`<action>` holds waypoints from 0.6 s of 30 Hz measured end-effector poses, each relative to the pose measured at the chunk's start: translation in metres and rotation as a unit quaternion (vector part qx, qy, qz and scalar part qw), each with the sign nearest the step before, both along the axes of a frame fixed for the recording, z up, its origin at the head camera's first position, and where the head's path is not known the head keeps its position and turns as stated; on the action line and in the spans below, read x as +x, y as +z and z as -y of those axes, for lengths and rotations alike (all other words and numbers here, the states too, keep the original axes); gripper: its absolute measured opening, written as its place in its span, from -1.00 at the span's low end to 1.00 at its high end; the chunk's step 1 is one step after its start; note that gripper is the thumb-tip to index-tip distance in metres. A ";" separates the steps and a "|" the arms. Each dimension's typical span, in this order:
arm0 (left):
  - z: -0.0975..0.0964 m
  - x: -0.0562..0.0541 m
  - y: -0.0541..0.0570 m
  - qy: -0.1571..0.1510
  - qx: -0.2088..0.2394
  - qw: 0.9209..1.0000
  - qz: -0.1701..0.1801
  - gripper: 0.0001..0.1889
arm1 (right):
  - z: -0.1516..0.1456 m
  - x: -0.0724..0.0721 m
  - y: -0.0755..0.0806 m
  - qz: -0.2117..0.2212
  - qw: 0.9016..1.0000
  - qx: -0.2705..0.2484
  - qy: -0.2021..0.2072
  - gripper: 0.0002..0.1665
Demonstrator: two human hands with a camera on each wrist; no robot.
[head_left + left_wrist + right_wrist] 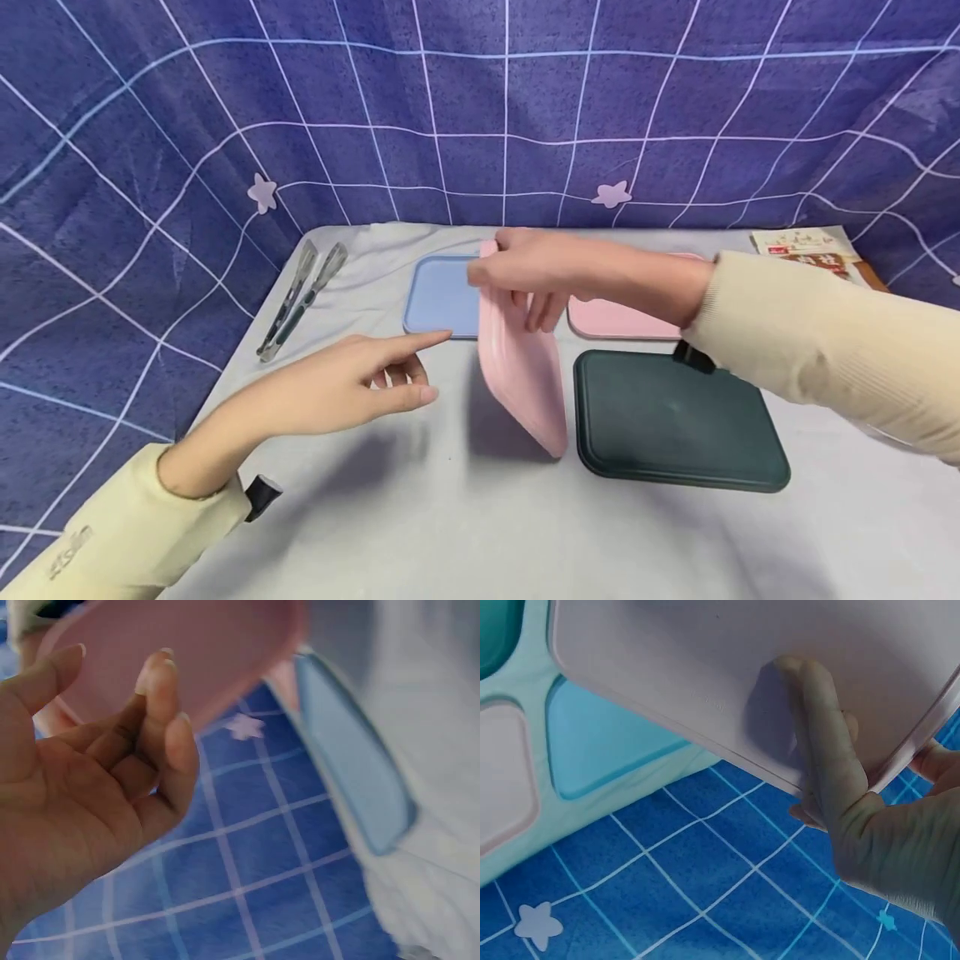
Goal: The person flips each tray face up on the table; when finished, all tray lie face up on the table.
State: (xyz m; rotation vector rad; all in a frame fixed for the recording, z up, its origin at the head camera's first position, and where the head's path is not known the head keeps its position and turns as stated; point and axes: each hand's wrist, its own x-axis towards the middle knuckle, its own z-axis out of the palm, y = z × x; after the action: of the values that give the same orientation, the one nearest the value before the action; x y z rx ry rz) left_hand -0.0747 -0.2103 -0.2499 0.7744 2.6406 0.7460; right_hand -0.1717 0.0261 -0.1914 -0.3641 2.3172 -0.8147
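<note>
My right hand (pixel 532 271) grips a pink tray (pixel 525 379) by its far edge. The tray is tilted steeply above the table, its lower corner beside a dark green tray (pixel 678 421). In the right wrist view, fingers (pixel 821 720) lie against the tray's underside, with the thumb on the other side of the rim. To the left, my left hand (pixel 375 379) hovers over the white cloth, index finger extended and other fingers loosely bent, holding nothing. Behind the held tray lies a blue tray (pixel 442 296), partly hidden. Another pink tray (pixel 618 319) lies partly under my right forearm.
Metal tongs (pixel 300 300) with dark handles lie at the table's left edge. A printed packet (pixel 810 250) sits at the back right corner. A blue gridded curtain (pixel 465 108) with star shapes hangs behind the white-covered table (pixel 450 525).
</note>
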 end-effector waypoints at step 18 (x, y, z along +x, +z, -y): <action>0.031 -0.036 -0.046 0.011 -0.022 0.995 0.094 -0.27 | -0.133 -0.016 0.004 0.046 0.997 -0.052 -0.027 -0.07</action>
State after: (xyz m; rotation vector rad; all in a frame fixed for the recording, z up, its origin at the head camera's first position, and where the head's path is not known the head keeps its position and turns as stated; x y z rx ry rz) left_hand -0.1102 -0.2414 -0.2958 0.6328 2.4915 0.7255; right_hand -0.1881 0.1591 -0.1879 -0.3044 2.2124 -0.9611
